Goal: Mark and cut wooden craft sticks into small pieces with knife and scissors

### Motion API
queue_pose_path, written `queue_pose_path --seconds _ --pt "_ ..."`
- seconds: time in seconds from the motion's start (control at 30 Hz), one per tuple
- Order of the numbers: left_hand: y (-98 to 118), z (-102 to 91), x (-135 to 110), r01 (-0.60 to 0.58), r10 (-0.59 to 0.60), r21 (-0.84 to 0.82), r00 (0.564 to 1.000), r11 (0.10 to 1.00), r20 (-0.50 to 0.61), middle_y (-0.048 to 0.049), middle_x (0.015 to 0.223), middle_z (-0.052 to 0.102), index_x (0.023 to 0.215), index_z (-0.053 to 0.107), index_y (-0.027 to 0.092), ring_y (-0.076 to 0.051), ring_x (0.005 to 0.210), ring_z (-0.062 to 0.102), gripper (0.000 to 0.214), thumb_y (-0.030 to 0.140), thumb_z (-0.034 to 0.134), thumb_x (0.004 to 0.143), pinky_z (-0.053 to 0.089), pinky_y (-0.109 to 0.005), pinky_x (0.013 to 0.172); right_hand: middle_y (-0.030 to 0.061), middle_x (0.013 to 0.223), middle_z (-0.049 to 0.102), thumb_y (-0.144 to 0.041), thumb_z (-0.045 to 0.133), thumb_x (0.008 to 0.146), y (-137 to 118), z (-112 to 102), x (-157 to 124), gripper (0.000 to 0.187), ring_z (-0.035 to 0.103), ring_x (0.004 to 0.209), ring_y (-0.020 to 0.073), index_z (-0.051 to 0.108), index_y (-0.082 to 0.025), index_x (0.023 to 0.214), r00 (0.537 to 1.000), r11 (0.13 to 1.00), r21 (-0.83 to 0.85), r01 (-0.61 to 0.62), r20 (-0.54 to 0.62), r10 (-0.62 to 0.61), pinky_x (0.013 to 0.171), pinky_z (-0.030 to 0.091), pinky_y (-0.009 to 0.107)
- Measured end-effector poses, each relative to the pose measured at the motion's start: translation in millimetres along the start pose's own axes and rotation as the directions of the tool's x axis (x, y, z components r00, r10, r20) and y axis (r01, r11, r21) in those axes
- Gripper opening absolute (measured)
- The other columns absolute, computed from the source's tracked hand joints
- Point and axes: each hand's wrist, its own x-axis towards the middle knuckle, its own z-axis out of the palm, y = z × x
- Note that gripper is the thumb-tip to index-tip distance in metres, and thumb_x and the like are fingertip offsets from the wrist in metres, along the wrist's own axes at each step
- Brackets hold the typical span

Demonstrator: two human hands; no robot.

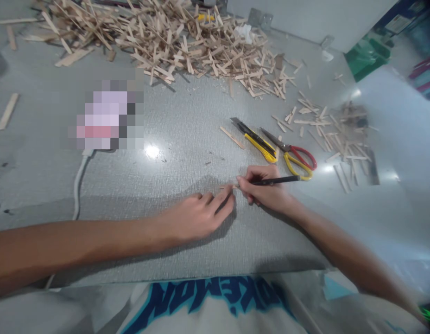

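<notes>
My left hand (197, 215) rests on the grey table, its fingertips pressed down on a small thin wooden stick (222, 187). Most of that stick is hidden beneath the fingers. Close by on the right, my right hand (267, 188) is closed around a black pen (281, 180); its tip is hidden by the fingers near the stick. Beyond the right hand lie a yellow and black utility knife (258, 143) with its blade out and scissors (289, 150) with one red and one yellow handle loop. A loose wooden strip (232, 137) lies left of the knife.
A large pile of wooden sticks (187, 41) spreads along the back. A smaller heap of wooden pieces (347, 130) lies at the right. On the left, a pixelated object (104, 113) has a white cable (78, 185) running toward the front edge. One single stick (8, 111) lies far left.
</notes>
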Motion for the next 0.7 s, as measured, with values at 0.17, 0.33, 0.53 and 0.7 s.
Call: queue_pose_path --seconds 0.17,0.33,0.53,0.7 --pt "-0.8 -2.9 1.8 -0.007 0.007 0.013 1.000 1.000 0.007 -0.0297 0.144 0.068 0.140 0.062 0.001 -0.023 0.073 0.078 0.045 0.003 0.044 0.099 0.063 -0.035 0.057 -0.0039 0.047 0.061 -0.038 0.075 0.100 1.5 0.1 0.4 0.043 0.053 0.034 0.0076 0.060 -0.020 0.065 1.000 1.000 0.014 -0.001 0.001 0.001 0.033 0.036 0.017" --pt "0.4 -2.6 2.1 0.002 -0.002 0.000 1.000 1.000 0.006 -0.0295 0.142 0.069 0.140 0.062 0.000 -0.023 0.070 0.078 0.046 0.003 0.042 0.099 0.063 -0.036 0.056 -0.0044 0.049 0.062 -0.042 0.079 0.098 3.9 1.0 1.7 0.042 0.054 0.034 0.0080 0.060 -0.020 0.068 0.999 0.997 0.068 -0.044 -0.012 0.045 0.030 0.037 0.016" --pt "-0.4 -3.0 2.0 -0.013 0.013 0.004 1.000 1.000 0.005 -0.0292 0.141 0.070 0.139 0.063 0.000 -0.024 0.071 0.078 0.045 0.003 0.043 0.099 0.064 -0.036 0.057 -0.0045 0.049 0.062 -0.044 0.079 0.097 1.2 1.5 1.0 0.043 0.050 0.033 0.0068 0.060 -0.020 0.068 0.999 0.996 0.076 -0.049 -0.009 0.050 0.030 0.037 0.015" --pt "-1.1 -4.0 3.0 -0.007 0.007 0.004 1.000 1.000 -0.002 -0.0292 0.141 0.071 0.138 0.065 0.000 -0.024 0.070 0.078 0.046 0.003 0.043 0.098 0.064 -0.035 0.056 -0.0047 0.046 0.059 -0.042 0.077 0.098 -2.8 2.4 0.7 0.044 0.049 0.032 0.0067 0.058 -0.021 0.065 0.999 0.999 0.034 -0.032 -0.027 0.033 0.031 0.036 0.016"
